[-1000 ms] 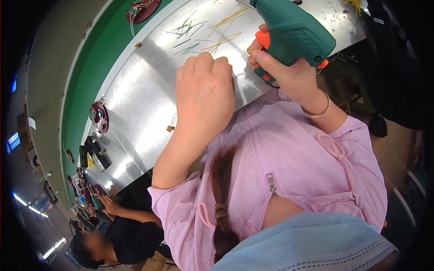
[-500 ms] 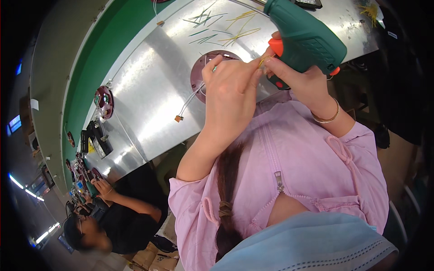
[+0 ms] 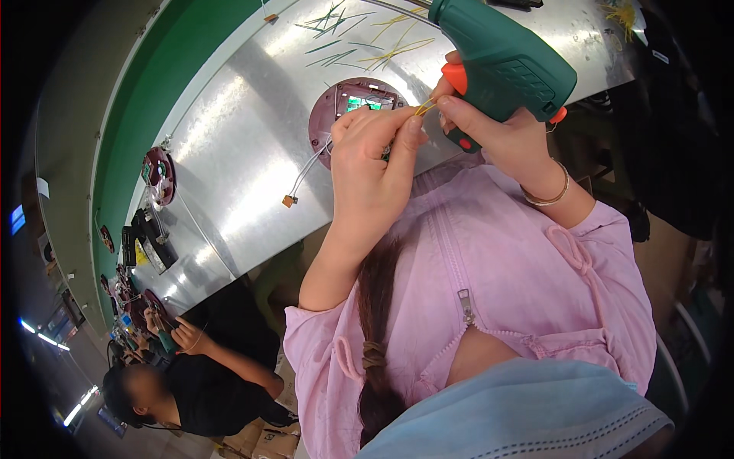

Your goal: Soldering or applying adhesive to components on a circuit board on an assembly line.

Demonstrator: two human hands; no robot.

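Observation:
My left hand (image 3: 368, 168) pinches one end of a few thin yellow wires (image 3: 427, 106) between thumb and forefinger. At their other end, the thumb and fingertips of my right hand (image 3: 501, 139) also grip the wires. That same right hand is wrapped round a green pistol-shaped soldering gun (image 3: 511, 65) with an orange trigger; its metal rods point to the far left. Under my left hand, partly covered, lies a round maroon housing (image 3: 321, 115) with a green circuit board inside. White leads run out of it to a small orange-brown connector (image 3: 289, 201).
Loose green wires (image 3: 329, 55) and yellow wires (image 3: 397, 52) lie on the metal bench (image 3: 245, 183) beyond the housing. Another maroon housing (image 3: 158, 177) and black parts (image 3: 153, 239) stand to the left. A co-worker (image 3: 210, 394) in black works at lower left.
My left hand has shifted left and turned, its fingertips drawing away from my right hand. More of the yellow wires and the circuit board now shows. The co-worker's hands have also moved.

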